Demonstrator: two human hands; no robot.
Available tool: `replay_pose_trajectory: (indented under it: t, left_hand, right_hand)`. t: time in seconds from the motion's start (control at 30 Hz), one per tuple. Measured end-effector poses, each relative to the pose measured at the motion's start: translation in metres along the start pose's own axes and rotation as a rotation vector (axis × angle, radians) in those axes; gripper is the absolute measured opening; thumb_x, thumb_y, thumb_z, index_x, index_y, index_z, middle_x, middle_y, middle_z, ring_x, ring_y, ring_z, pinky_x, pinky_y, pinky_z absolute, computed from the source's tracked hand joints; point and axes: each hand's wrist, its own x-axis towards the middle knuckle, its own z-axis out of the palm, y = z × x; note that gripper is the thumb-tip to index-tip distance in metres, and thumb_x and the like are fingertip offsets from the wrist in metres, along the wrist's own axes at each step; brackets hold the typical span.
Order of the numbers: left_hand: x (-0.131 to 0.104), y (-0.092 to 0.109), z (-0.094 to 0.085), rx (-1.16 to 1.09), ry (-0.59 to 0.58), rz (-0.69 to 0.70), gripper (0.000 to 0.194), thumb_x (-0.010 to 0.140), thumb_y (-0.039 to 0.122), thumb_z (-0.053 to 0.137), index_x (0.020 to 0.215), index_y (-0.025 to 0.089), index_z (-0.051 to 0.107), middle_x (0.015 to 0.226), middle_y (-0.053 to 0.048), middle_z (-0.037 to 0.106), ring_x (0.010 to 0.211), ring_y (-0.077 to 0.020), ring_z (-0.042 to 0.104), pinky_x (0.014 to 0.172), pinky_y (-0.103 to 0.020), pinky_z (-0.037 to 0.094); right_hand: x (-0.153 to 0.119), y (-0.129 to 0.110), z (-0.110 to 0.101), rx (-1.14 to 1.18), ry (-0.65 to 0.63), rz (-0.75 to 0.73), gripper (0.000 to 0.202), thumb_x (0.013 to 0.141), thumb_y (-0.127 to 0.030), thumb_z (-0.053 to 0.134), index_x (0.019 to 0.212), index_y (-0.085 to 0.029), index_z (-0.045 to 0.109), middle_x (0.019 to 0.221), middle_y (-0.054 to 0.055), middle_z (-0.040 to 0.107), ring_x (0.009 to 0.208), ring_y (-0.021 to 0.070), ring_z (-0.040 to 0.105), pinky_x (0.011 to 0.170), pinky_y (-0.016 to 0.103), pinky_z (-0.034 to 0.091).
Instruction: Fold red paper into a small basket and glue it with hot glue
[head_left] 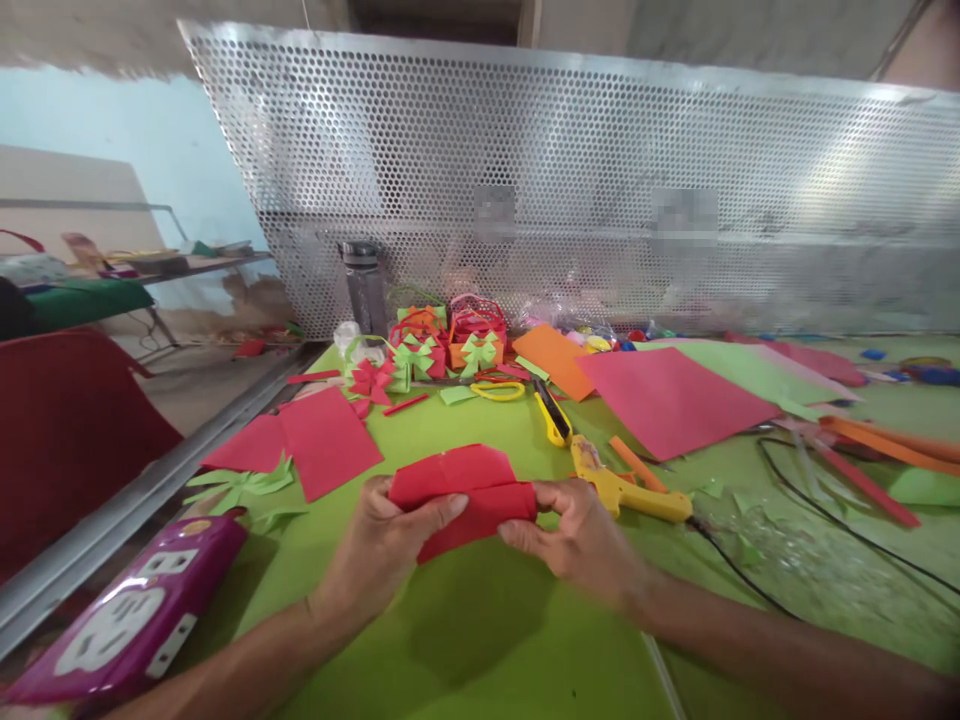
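Observation:
A folded piece of red paper (469, 500) is held just above the green tabletop (480, 650), with its folds bent over one another. My left hand (397, 535) grips its left end, thumb lying across the front. At the right end my right hand (574, 530) pinches the paper between thumb and fingers. The fingers behind the paper are hidden. Close beyond my right hand lie a yellow hot glue gun (630, 492) and a yellow-and-black utility knife (553, 412).
Red sheets (334, 440) and a purple case (142, 610) lie left. Small paper baskets with bows (480, 345) and a bottle (364, 290) stand before a perforated metal panel (525, 140). Yellow-handled scissors (499, 390), a large red sheet (675, 400) and a black cord (832, 510) lie beyond and right.

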Motion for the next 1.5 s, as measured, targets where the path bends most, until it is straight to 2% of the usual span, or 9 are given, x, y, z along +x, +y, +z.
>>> replay_pose_trajectory:
  t: [0.13,0.27,0.33,0.47,0.6,0.93,1.3,1.43,1.5]
  left_hand:
    - [0.0,0.008,-0.003,-0.011,-0.013,0.047,0.011,0.063,0.023,0.071,0.072,0.017,0.073,0.064,-0.001,0.069,0.062,-0.0173,0.062,0.058,-0.023,0.051]
    - [0.0,0.017,-0.012,0.103,-0.031,0.162,0.012,0.067,0.024,0.069,0.076,0.019,0.073,0.069,0.0,0.071,0.068,-0.0187,0.064,0.063,-0.024,0.051]
    - [0.0,0.018,-0.017,0.257,-0.016,0.21,0.011,0.068,0.026,0.068,0.075,0.019,0.074,0.068,0.0,0.071,0.067,-0.0189,0.064,0.061,-0.023,0.051]
    - [-0.002,0.017,-0.023,0.395,-0.02,0.309,0.014,0.071,0.028,0.066,0.082,0.023,0.073,0.082,0.0,0.073,0.075,-0.0203,0.066,0.065,-0.023,0.051]
    - [-0.003,0.018,-0.021,0.411,-0.012,0.332,0.013,0.071,0.028,0.066,0.082,0.024,0.073,0.086,0.0,0.073,0.079,-0.0205,0.066,0.071,-0.024,0.052]
    - [-0.009,0.017,-0.013,0.467,0.069,0.405,0.009,0.065,0.026,0.07,0.072,0.022,0.074,0.064,0.0,0.072,0.053,-0.0155,0.061,0.047,-0.019,0.047]
    - [-0.009,0.019,-0.009,0.508,0.112,0.377,0.004,0.065,0.026,0.069,0.063,0.023,0.071,0.055,0.004,0.065,0.046,-0.0112,0.05,0.04,-0.018,0.037]
    - [-0.009,0.022,-0.007,0.53,0.073,0.346,0.011,0.067,0.028,0.068,0.06,0.02,0.07,0.049,0.003,0.059,0.044,-0.0107,0.046,0.04,-0.019,0.034]
    - [-0.01,0.019,-0.006,0.522,0.03,0.316,0.012,0.068,0.029,0.067,0.065,0.019,0.072,0.05,0.002,0.06,0.046,-0.0114,0.048,0.042,-0.019,0.036]
  right_hand:
    - [0.0,-0.002,0.002,-0.016,0.026,-0.071,0.014,0.074,-0.024,0.06,0.085,-0.016,0.064,0.077,0.002,0.066,0.07,0.0144,0.057,0.065,0.026,0.045]
    - [-0.003,0.0,0.003,-0.026,0.236,-0.186,0.036,0.068,-0.027,0.07,0.098,-0.019,0.052,0.095,0.005,0.063,0.089,0.0179,0.058,0.079,0.032,0.046]
    - [-0.006,0.001,0.001,-0.092,0.307,-0.284,0.035,0.067,-0.026,0.071,0.094,-0.021,0.049,0.102,0.005,0.06,0.097,0.0187,0.056,0.084,0.035,0.043]
    - [-0.009,0.0,-0.002,-0.197,0.288,-0.474,0.021,0.072,-0.021,0.067,0.085,-0.022,0.052,0.107,0.005,0.058,0.099,0.0175,0.056,0.085,0.033,0.044]
    - [-0.009,-0.001,-0.005,-0.187,0.316,-0.545,0.018,0.076,-0.02,0.064,0.093,-0.023,0.058,0.107,0.007,0.06,0.097,0.0175,0.058,0.083,0.033,0.046]
    - [-0.007,-0.003,-0.007,-0.185,0.157,-0.498,0.025,0.079,-0.024,0.06,0.104,-0.023,0.063,0.11,0.007,0.061,0.101,0.0181,0.056,0.087,0.032,0.045]
    - [-0.001,0.003,-0.011,-0.307,0.264,-0.461,0.002,0.076,-0.021,0.061,0.078,-0.021,0.061,0.094,0.006,0.066,0.091,0.0199,0.06,0.079,0.035,0.048]
    - [-0.002,0.002,-0.008,-0.139,0.219,-0.199,0.047,0.064,-0.028,0.072,0.106,-0.022,0.053,0.102,0.005,0.064,0.094,0.0213,0.059,0.079,0.034,0.047]
    - [-0.002,-0.002,-0.004,-0.052,0.134,-0.157,0.046,0.063,-0.027,0.072,0.106,-0.021,0.055,0.095,0.002,0.064,0.084,0.0194,0.06,0.071,0.03,0.047]
